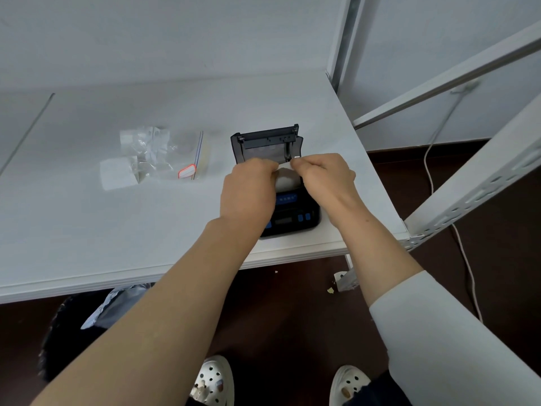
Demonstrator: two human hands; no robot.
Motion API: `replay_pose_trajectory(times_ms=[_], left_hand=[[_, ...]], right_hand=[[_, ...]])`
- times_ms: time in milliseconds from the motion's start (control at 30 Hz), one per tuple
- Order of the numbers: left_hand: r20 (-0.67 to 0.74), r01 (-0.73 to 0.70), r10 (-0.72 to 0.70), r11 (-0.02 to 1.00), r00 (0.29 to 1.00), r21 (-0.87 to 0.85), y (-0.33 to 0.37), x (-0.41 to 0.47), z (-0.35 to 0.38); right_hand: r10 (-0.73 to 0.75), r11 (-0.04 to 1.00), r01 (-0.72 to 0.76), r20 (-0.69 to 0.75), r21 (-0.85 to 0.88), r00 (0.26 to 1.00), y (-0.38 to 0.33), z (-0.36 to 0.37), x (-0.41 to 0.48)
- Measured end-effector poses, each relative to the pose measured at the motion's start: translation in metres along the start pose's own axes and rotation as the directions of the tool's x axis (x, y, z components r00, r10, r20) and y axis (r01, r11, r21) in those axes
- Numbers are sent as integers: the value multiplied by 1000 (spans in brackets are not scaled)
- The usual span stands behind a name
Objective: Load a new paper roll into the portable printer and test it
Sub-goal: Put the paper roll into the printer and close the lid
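A black portable printer [295, 218] with blue buttons sits near the table's front right edge, its lid [268, 140] swung up and open toward the back. A white paper roll [287, 181] lies in the open compartment, partly hidden by my hands. My left hand [247, 190] and my right hand [325, 178] both pinch the loose paper strip [284, 165] at its top edge, just in front of the lid.
A clear zip bag [172, 155] with more white paper rolls lies left of the printer, one white roll [117, 174] at its near end. A white metal rack frame [468, 183] stands at the right. A cable [430, 171] trails on the dark floor.
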State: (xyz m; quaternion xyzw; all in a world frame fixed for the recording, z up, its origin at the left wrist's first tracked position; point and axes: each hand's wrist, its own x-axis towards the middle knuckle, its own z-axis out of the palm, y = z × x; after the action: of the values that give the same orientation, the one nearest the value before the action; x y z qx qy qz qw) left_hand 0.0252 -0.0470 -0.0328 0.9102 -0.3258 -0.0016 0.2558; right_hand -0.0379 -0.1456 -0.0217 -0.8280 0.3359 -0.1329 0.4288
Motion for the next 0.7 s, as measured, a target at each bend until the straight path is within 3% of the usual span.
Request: replay_pose_trajectory(times_ms=[267, 567, 700], left_hand=[[-34, -8, 8, 1000, 999, -12, 4, 4, -7], [58, 26, -29, 999, 998, 48, -4, 2, 3], [38, 4, -6, 999, 999, 41, -4, -3, 2]], right_hand=[[9, 1000, -9, 5, -4, 1000, -3, -3, 1], [-216, 875, 192, -3, -444, 976, 3, 15, 0], [-136, 955, 109, -78, -276, 988, 0, 5, 11]])
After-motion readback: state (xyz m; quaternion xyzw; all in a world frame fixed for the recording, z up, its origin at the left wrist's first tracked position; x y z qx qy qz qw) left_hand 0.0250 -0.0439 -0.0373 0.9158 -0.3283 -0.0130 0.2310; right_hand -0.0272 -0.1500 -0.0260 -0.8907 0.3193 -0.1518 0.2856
